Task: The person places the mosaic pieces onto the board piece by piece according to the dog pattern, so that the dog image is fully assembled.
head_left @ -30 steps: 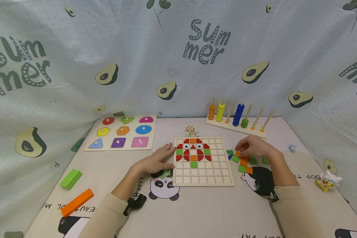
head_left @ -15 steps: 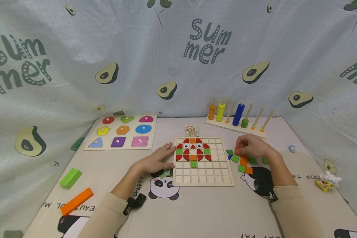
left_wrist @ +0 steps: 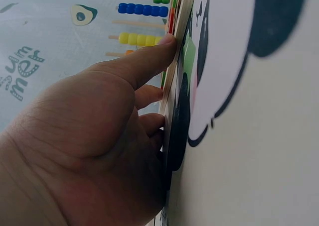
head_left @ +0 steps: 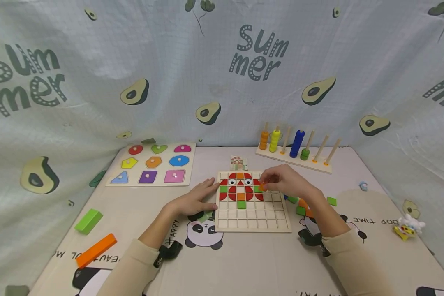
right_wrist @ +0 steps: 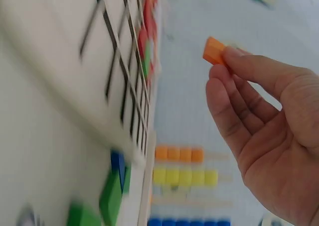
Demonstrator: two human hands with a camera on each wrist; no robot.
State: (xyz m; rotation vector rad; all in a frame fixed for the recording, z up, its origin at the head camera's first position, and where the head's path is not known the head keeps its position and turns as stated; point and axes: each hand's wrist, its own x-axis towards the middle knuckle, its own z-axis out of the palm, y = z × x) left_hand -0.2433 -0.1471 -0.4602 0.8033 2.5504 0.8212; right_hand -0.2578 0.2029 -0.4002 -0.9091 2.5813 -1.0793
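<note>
A wooden grid board [head_left: 270, 216] lies mid-table, with red, green and orange tiles forming a figure with two eyes in its upper left. My left hand [head_left: 203, 195] rests flat beside the board's left edge [left_wrist: 168, 81], its straight fingers [left_wrist: 149, 59] touching that edge. My right hand [head_left: 268, 184] hovers over the board's upper right and pinches a small orange tile [head_left: 262, 187] between thumb and fingertips; the right wrist view shows the orange tile [right_wrist: 214, 51] at the fingertips [right_wrist: 239, 61]. Loose green and orange tiles [head_left: 301, 204] lie on the mat right of the board.
A shape puzzle board [head_left: 151, 164] lies at the back left and a bead stacker [head_left: 296, 148] at the back right. A small picture card [head_left: 238, 163] sits behind the grid board. A green block [head_left: 88, 220] and an orange block [head_left: 96, 250] lie front left. A small toy [head_left: 407, 226] is far right.
My right hand has left the loose tiles at the right and moved left over the board, carrying an orange tile. The left hand has stayed put.
</note>
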